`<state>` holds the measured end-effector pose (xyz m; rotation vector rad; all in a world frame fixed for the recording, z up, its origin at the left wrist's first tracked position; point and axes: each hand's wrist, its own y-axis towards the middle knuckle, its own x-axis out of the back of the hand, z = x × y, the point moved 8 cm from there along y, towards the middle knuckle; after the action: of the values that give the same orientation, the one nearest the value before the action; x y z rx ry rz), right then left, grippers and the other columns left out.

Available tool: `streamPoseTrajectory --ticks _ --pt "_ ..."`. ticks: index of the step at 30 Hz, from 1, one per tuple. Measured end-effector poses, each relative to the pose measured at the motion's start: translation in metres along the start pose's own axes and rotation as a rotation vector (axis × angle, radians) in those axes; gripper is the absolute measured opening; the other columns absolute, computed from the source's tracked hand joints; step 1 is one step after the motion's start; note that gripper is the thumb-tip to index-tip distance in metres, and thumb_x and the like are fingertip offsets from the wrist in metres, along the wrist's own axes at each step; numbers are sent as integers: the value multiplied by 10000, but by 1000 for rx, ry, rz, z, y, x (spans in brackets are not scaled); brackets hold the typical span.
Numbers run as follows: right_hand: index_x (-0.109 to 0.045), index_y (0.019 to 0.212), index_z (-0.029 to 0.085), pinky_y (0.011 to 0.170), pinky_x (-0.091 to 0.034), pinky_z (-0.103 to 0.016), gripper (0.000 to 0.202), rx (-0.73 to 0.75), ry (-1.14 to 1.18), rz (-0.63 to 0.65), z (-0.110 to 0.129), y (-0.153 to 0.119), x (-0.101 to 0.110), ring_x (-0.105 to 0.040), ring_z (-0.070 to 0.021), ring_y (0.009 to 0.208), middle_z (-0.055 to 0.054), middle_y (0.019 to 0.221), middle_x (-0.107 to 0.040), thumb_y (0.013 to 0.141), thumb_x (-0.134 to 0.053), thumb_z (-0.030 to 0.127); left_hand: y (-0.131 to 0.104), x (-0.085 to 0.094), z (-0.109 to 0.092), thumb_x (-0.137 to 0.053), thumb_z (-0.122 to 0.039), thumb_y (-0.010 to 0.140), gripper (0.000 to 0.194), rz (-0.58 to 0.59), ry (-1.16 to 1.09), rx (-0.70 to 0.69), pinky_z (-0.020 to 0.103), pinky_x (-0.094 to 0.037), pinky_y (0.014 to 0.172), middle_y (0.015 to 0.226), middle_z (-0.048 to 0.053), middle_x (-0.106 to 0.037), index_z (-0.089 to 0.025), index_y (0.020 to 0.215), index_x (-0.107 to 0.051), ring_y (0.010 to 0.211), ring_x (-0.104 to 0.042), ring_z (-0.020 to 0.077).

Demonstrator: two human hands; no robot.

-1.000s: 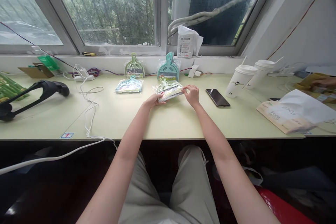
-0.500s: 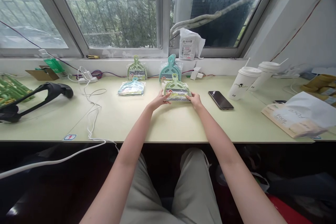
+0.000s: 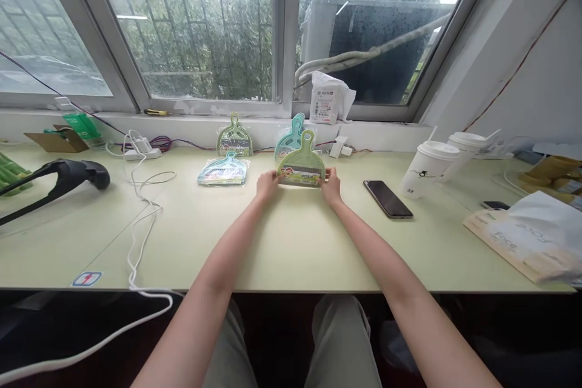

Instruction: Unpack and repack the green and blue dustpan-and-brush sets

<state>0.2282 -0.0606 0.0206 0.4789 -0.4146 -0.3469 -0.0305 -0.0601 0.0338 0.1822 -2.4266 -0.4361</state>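
A green dustpan set (image 3: 302, 165) stands nearly upright above the table, gripped at its lower corners by both hands. My left hand (image 3: 268, 185) pinches its left corner, and my right hand (image 3: 331, 186) closes on the right one. Directly behind it, a blue dustpan set (image 3: 291, 133) in clear wrap leans against the sill, partly covered. To the left, another green set (image 3: 234, 138) leans on the sill, with a wrapped blue set (image 3: 224, 170) lying in front of it.
A phone (image 3: 388, 199), two white cups (image 3: 428, 170) and a paper bag (image 3: 522, 239) are on the right. White cables (image 3: 144, 209) and a black headset-like frame (image 3: 68, 179) lie left. A wrapped box (image 3: 325, 99) sits on the sill.
The green dustpan set has tilted from leaning back to more upright between my hands. The camera view has shifted, so the table appears lower.
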Motion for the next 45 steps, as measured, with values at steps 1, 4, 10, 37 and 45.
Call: streamPoseTrajectory --ticks 1,4,10,37,45 --pt "-489 1013 191 796 -523 -380 287 39 -52 7 3 7 -8 -618 -219 894 -129 1059 -635 822 -558 394 9 1 6 -584 -444 835 262 -11 20 -5 298 -446 739 759 70 -671 -211 741 -659 783 -625 226" --pt "-478 1149 173 877 -504 -417 313 149 -229 2 8 29 -34 -583 -246 1069 -176 1226 -555 895 -427 349 38 -7 25 -569 -415 850 240 -10 20 12 326 -453 796 797 91 -664 -201 788 -656 843 -616 240" --pt "-238 1496 146 1107 -329 -545 591 203 -549 -85 -3 72 -76 -127 -310 1485 -188 1596 -159 934 -328 306 99 -21 46 -605 -288 829 633 -192 6 58 446 -359 1034 1305 219 -517 -131 1403 -389 1244 -482 309" --pt "-344 1451 193 1151 -299 -481 492 528 -463 99 67 7 -59 -224 -212 1469 -129 1575 -245 965 -271 198 11 99 48 -448 -368 889 476 -188 558 87 644 14 1143 1521 123 -380 -225 1330 -554 1478 -131 345" --pt "-665 1157 210 1107 -335 -464 365 334 -435 479 70 -54 -77 -493 -245 1285 -99 1332 -590 974 -365 312 -79 143 84 -374 -480 915 482 230 718 129 616 -170 1123 1486 64 -451 -360 1351 -542 1364 -382 336"
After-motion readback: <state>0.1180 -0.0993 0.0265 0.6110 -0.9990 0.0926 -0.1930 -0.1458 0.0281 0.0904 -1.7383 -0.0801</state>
